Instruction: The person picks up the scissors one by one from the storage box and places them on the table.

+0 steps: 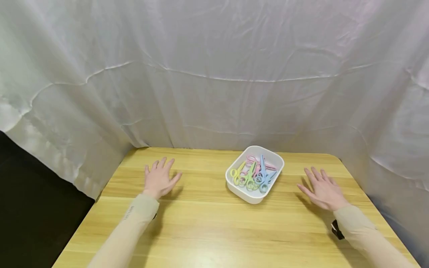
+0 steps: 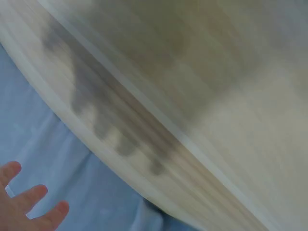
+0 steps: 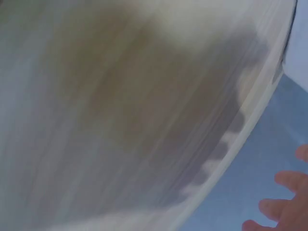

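Note:
My left hand [image 1: 159, 181] hovers over the left part of the table with its fingers spread, holding nothing. Over the right part, my right hand [image 1: 326, 190] is likewise spread and holds nothing. Between them, nearer the right hand, stands a white plastic tub [image 1: 237, 192]. Several pairs of scissors lie in it in a loose heap: yellow scissors [image 1: 237, 173] at the left, green scissors [image 1: 250, 176] in the middle, blue scissors [image 1: 263, 169] at the right and pink ones behind. Neither hand touches the tub. Fingers [image 2: 32, 198] show at the corner of the left wrist view.
The wooden table [image 1: 207, 230] has light, yellowish planks. Behind it and along its sides hangs a grey-white curtain [image 1: 214, 108]. A black area [image 1: 33, 208] lies beyond the table's left edge. In both wrist views, hand shadows fall on the tabletop.

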Tool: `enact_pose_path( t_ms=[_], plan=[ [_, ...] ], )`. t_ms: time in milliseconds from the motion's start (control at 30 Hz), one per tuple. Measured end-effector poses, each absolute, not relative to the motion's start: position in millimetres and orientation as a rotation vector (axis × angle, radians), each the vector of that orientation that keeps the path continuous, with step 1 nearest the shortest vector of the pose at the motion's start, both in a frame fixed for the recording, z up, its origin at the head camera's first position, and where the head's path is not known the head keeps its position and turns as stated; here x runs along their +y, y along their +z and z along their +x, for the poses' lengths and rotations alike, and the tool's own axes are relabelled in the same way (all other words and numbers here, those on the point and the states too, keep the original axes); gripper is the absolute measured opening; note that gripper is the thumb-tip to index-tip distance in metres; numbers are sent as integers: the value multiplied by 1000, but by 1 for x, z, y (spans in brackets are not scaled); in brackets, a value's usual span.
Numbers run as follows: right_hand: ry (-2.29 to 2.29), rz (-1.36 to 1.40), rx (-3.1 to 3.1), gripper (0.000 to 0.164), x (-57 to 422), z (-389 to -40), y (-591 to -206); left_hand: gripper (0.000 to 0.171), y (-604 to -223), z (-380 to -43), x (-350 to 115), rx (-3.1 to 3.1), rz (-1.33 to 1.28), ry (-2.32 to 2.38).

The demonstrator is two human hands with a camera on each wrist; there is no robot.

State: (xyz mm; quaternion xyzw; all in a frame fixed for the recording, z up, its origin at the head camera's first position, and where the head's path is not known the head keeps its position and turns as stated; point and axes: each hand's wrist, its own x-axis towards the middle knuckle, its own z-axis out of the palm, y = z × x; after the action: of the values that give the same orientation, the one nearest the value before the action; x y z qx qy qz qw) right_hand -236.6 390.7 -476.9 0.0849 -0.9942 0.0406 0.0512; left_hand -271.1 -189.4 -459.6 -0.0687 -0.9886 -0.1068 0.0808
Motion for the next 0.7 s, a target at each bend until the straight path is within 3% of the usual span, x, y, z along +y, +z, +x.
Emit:
enact_pose_path(
  t_ms=[467,700],
  plan=[
    [619,306,-2981,78,349,-243,-484,67,-467,-273,-118,-2936,-374,-372],
    [966,242,-2914,80,324,-250,-479,65,-468,-273,-80,-2922,-581,-420]
  ],
)
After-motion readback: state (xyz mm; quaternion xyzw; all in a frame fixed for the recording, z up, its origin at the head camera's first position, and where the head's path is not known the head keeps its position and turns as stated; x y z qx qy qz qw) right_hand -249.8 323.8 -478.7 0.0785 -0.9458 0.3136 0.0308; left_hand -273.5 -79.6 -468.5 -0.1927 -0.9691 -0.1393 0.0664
